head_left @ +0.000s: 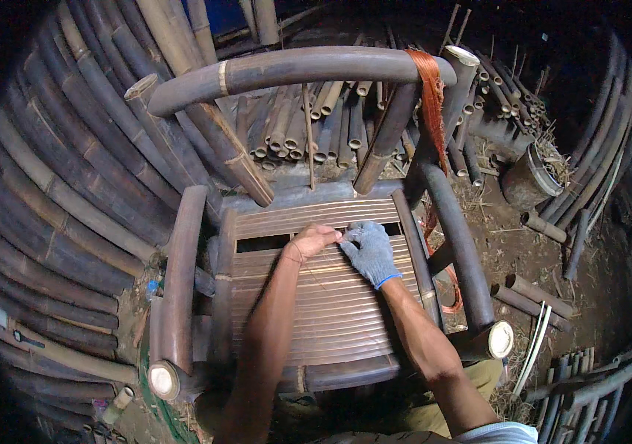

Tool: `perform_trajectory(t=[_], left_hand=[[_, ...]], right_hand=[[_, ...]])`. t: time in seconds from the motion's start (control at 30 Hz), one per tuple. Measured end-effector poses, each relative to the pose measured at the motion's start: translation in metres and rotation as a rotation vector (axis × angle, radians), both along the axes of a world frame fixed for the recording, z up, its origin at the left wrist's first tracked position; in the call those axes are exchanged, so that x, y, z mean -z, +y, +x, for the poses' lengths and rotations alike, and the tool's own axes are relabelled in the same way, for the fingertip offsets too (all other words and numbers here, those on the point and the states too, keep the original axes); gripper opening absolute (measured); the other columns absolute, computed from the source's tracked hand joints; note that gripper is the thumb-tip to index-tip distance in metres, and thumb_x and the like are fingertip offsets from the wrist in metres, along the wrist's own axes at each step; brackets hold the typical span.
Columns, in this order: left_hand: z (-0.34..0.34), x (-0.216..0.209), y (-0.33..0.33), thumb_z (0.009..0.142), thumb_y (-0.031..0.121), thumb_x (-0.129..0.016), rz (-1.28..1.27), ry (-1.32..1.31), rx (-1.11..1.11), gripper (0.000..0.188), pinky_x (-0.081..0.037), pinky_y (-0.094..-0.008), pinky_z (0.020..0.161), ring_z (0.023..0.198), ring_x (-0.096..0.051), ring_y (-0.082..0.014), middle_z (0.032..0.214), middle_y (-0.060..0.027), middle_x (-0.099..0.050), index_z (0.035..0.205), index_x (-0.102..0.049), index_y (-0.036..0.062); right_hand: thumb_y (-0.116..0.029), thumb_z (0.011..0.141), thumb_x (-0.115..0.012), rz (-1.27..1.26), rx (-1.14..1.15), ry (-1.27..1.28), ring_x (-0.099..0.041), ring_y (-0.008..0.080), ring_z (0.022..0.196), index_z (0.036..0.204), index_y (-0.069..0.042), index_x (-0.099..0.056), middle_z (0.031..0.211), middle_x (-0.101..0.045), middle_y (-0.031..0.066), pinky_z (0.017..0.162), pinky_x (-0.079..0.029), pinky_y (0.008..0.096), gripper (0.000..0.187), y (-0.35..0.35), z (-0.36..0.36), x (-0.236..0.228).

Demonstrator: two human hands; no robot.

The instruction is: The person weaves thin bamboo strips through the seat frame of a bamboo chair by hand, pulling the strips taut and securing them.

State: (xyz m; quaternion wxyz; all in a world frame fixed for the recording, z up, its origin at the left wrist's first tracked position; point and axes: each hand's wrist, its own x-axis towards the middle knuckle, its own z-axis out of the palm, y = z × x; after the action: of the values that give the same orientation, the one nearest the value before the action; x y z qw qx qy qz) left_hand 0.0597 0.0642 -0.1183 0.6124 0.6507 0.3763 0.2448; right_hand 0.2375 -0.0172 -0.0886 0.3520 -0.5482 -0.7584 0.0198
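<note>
A dark bamboo armchair stands before me, its seat made of narrow bamboo slats. A dark gap runs across the seat toward the back. At this gap my bare left hand is closed in a pinch. My right hand, in a grey knit glove with a blue cuff, is also closed, its fingertips meeting the left hand's. What they pinch is too small to make out. A thin strand seems to trail over the slats below the left hand.
Orange raffia-like strips hang from the chair's top rail at the right. Bamboo poles lie stacked at the left, with cut lengths behind the chair. A bucket of scraps and short bamboo pieces sit on the right floor.
</note>
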Motion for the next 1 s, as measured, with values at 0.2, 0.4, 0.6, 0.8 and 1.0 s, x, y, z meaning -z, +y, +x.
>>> perform_trajectory(t=[0.2, 0.4, 0.6, 0.8, 1.0], left_hand=[[-0.001, 0.016, 0.002, 0.097, 0.033, -0.056, -0.061, -0.051, -0.022, 0.042, -0.046, -0.0326, 0.095, 0.106, -0.063, -0.0202, 0.110, -0.0101, -0.068, 0.116, -0.063, -0.0039], [0.006, 0.011, -0.008, 0.098, 0.047, -0.042, 0.106, 0.414, -0.115, 0.052, -0.041, -0.0403, 0.101, 0.114, -0.061, -0.0291, 0.121, -0.0163, -0.065, 0.119, -0.065, 0.0053], [0.021, -0.005, -0.023, 0.096, 0.044, -0.040, 0.354, 0.853, -0.004, 0.043, -0.034, -0.0555, 0.095, 0.117, -0.058, -0.0323, 0.122, -0.0113, -0.065, 0.113, -0.068, 0.0167], [0.028, -0.006, -0.013, 0.097, 0.045, -0.045, 0.264, 0.797, 0.056, 0.044, -0.029, -0.0622, 0.102, 0.123, -0.053, -0.0362, 0.128, -0.0139, -0.061, 0.118, -0.067, 0.0136], [0.005, 0.017, -0.011, 0.098, 0.043, -0.043, 0.309, 0.844, 0.023, 0.039, -0.038, -0.0593, 0.093, 0.118, -0.057, -0.0354, 0.127, -0.0103, -0.062, 0.116, -0.067, 0.0174]], right_hand=[[-0.024, 0.089, -0.064, -0.332, -0.020, 1.150, -0.061, 0.0188, 0.080, 0.090, -0.005, -0.066, 0.081, -0.063, 0.0065, 0.081, -0.051, 0.0363, 0.019, -0.052, 0.015, -0.036], [-0.014, 0.091, -0.059, -0.021, 0.396, 1.124, -0.060, 0.0183, 0.077, 0.099, -0.002, -0.061, 0.085, -0.061, 0.0065, 0.074, -0.051, 0.0354, 0.014, -0.207, 0.058, -0.178], [-0.009, 0.089, -0.061, -0.008, 0.615, -0.206, -0.063, 0.0296, 0.076, 0.092, 0.002, -0.064, 0.085, -0.065, 0.0152, 0.071, -0.049, 0.0353, 0.012, -0.236, 0.176, -0.196], [-0.008, 0.078, -0.065, -0.395, 0.821, -0.747, -0.061, 0.0368, 0.094, 0.102, -0.004, -0.065, 0.101, -0.064, 0.0176, 0.084, -0.049, 0.0421, 0.024, -0.243, 0.287, -0.156], [-0.012, 0.078, -0.071, 0.042, 0.336, -0.201, -0.047, 0.0390, 0.126, 0.134, -0.001, -0.049, 0.134, -0.052, 0.0218, 0.109, -0.037, 0.0431, 0.062, -0.190, 0.052, -0.184]])
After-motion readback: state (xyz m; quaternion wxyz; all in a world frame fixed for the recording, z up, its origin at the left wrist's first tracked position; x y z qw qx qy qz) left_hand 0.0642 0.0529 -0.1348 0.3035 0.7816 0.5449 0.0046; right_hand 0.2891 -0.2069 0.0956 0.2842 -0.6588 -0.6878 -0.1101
